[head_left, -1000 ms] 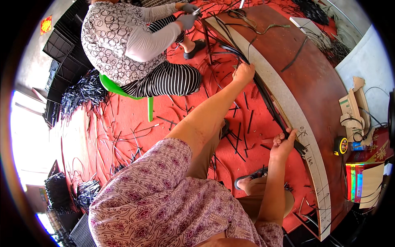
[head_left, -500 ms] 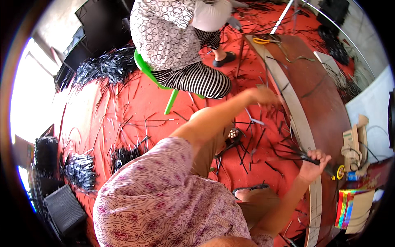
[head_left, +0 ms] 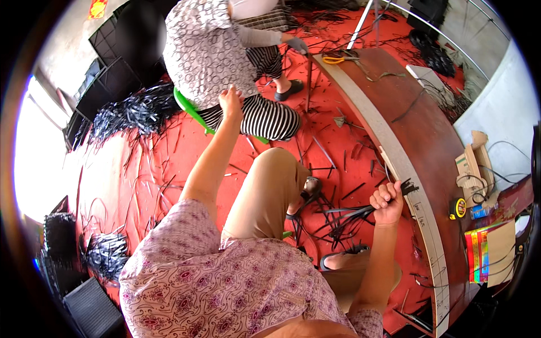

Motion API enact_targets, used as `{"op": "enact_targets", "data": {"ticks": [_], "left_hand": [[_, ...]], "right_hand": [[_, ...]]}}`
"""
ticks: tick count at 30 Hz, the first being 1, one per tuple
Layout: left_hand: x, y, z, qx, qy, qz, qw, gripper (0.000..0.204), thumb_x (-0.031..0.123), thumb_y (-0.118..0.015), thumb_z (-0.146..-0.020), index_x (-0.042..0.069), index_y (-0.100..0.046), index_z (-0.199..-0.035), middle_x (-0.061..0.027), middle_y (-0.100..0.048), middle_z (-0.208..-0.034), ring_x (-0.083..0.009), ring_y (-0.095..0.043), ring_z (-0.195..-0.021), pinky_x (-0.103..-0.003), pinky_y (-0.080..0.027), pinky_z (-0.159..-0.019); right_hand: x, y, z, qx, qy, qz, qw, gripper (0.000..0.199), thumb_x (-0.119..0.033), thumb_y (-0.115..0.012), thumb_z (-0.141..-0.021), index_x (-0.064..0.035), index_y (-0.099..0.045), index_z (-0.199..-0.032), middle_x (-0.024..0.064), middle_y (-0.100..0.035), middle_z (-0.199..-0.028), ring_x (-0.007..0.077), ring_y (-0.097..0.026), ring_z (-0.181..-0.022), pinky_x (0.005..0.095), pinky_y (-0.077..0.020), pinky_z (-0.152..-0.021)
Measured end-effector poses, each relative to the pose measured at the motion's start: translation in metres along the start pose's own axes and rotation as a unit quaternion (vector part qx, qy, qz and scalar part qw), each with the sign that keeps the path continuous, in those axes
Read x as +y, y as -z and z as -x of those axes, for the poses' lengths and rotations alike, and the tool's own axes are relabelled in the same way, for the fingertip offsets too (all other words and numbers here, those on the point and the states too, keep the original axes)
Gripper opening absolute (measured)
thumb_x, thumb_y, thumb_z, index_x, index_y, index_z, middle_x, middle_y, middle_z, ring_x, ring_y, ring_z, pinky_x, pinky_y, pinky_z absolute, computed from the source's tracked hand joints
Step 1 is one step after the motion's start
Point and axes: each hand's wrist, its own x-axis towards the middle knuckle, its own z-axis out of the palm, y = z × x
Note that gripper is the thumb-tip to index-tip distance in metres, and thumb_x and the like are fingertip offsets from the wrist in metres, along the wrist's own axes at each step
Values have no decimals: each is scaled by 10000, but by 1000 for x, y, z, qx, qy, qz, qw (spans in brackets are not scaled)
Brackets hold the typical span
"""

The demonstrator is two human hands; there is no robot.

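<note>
My right hand (head_left: 387,204) is wrapped round a bundle of black plastic strips (head_left: 344,217). The strips' short ends stick out past the thumb beside the table edge, while the long ends trail over the floor to the left. Raised on an outstretched arm, my left hand (head_left: 231,102) is in front of the seated co-worker's back. Its fingers are curled together in a pinch; whatever they hold, if anything, is too thin to make out.
A co-worker in striped trousers (head_left: 270,117) sits on a green chair (head_left: 186,104). The curved brown table (head_left: 417,112) carries orange-handled scissors (head_left: 333,59) and a yellow tape measure (head_left: 457,208). Strips litter the red floor (head_left: 163,163); a black strip pile (head_left: 135,110) lies at the left.
My left hand has swung away from the table edge, left and up toward the co-worker. My right hand, with the strips, has moved left and slightly up, off the table. The view has shifted.
</note>
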Motion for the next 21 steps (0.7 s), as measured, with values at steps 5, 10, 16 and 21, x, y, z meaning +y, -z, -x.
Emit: {"op": "enact_targets", "data": {"ticks": [5, 10, 16, 21], "left_hand": [[-21, -5, 20, -87, 64, -43, 993, 195, 285, -600, -906, 112, -527, -854, -9, -554, -662, -90, -464, -474, -226, -333, -383], [-28, -54, 79, -277, 66, -94, 954, 207, 257, -606, -892, 100, -538, -775, 1, -526, -625, -85, -473, -468, -229, -357, -408], [-36, -91, 131, -351, 88, -138, 922, 253, 191, -625, -872, 30, -533, -1044, 2, -549, -681, -72, -510, -515, -210, -384, -442], [-41, -109, 145, -389, 22, -123, 913, 355, 141, -665, -838, -23, -517, -1115, -35, -574, -736, -128, -542, -565, -240, -458, -497]], "right_hand": [[-3, 12, 0, 56, 23, 10, 998, 430, -418, -427, -984, -152, -463, -648, -24, -429, -559, 79, -326, -397, 252, -280, -416], [-14, 9, -2, 58, 22, 70, 996, 444, -461, -501, -936, -176, -423, -605, -59, -332, -499, 67, -275, -380, 243, -231, -394], [-19, -1, 7, 94, 38, 72, 992, 414, -422, -488, -955, -162, -472, -633, -65, -332, -499, 68, -263, -384, 247, -225, -397], [-19, 2, 18, 126, 73, 66, 987, 413, -429, -488, -952, -162, -452, -639, -68, -318, -497, 69, -241, -377, 245, -214, -384]]}}
